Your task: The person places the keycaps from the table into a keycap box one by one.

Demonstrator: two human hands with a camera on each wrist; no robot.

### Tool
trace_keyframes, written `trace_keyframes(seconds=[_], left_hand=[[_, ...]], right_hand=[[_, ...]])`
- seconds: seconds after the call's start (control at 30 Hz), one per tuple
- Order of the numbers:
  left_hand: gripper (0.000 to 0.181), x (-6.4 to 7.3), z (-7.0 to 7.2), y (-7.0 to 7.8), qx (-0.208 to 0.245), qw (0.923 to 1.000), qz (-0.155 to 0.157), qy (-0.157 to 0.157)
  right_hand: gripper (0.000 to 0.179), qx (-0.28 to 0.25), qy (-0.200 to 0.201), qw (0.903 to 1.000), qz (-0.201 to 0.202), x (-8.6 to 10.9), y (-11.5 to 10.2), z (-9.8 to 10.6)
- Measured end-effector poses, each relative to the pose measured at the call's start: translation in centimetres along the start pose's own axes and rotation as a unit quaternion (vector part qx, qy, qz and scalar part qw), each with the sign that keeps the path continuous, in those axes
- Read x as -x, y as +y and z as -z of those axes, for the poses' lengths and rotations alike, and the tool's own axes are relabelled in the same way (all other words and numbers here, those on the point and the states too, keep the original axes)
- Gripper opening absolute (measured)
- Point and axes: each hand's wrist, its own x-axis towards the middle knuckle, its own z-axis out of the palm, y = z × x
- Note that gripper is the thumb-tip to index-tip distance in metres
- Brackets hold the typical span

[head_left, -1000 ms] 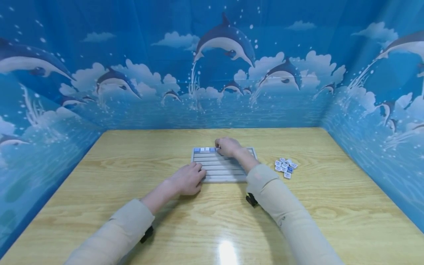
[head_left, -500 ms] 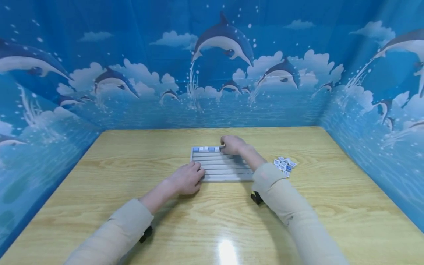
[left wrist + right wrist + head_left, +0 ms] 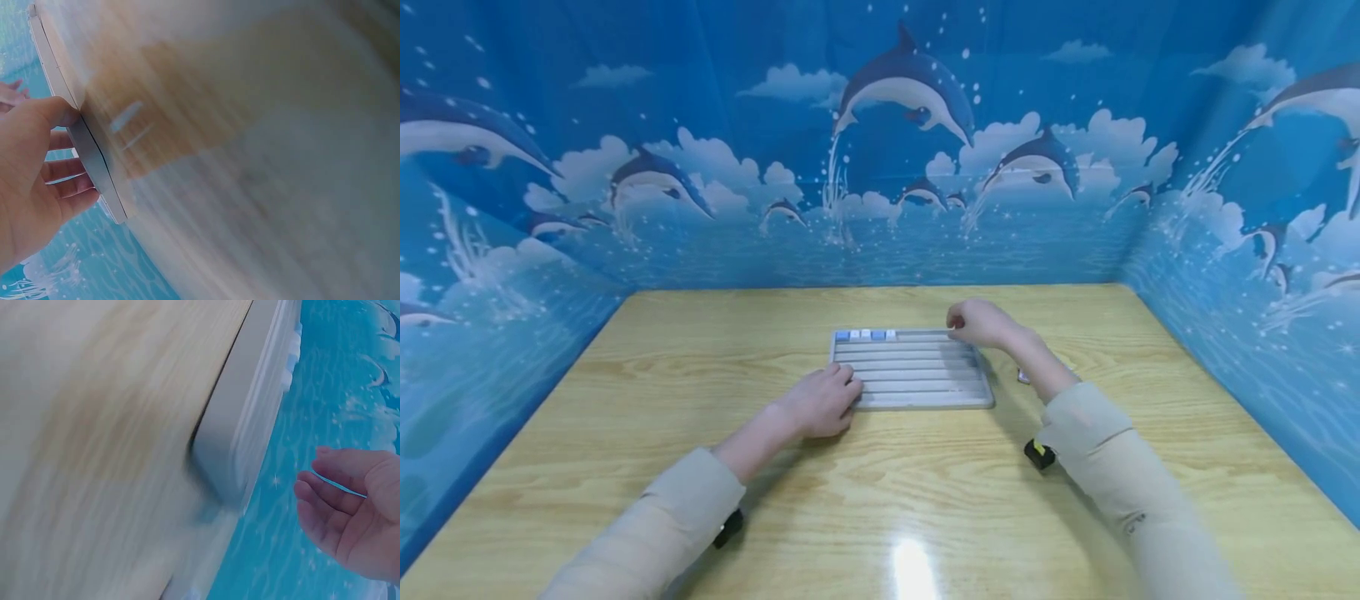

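A grey ridged tray [image 3: 917,387] lies on the table ahead of me. Along its back row, at the left end, sit several small blue and white tiles [image 3: 878,335]. My left hand [image 3: 823,404] holds the tray's front left corner; the left wrist view shows the thumb against the tray's side [image 3: 94,153] and the fingers bent over it. Above the back right corner is my right hand [image 3: 988,323], its fingers loosely bent and holding nothing in the right wrist view. Loose tiles [image 3: 1023,377] lie right of the tray, mostly hidden behind my right forearm.
The wood-grain table [image 3: 880,500] extends around the tray. Blue curtains [image 3: 880,242] printed with dolphins stand along its back and both sides. Dark wrist cameras [image 3: 1039,454] hang under both sleeves.
My right hand has let go of a tile in the back row and moved right to the tray's back right corner. The forearm now covers most of the loose tiles. My left hand stays put.
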Motion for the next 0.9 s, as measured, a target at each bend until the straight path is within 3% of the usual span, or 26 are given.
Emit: trace_keyframes(seconds=[0.23,0.47,0.7,0.9], left_hand=[[0.02,0.0,0.1,-0.1,0.003,1.0,0.0,0.0],[0.02,0.0,0.0,-0.1,0.01,0.9999,-0.003,0.003],[0.021,0.0,0.1,-0.1,0.009,1.0,0.001,-0.001],[0.021,-0.1,0.1,0.0,0.008,0.9999,0.004,-0.005]], right_hand=[[0.022,0.007,0.015,0.9999,0.0,3.1,3.0,0.4],[0.022,0.029,-0.025,0.9984,-0.041,5.5,4.8,0.4],[0.019,0.053,-0.064,0.9932,-0.081,6.1,5.7,0.2],[0.019,0.048,-0.075,0.9909,-0.101,6.0,5.9,-0.1]])
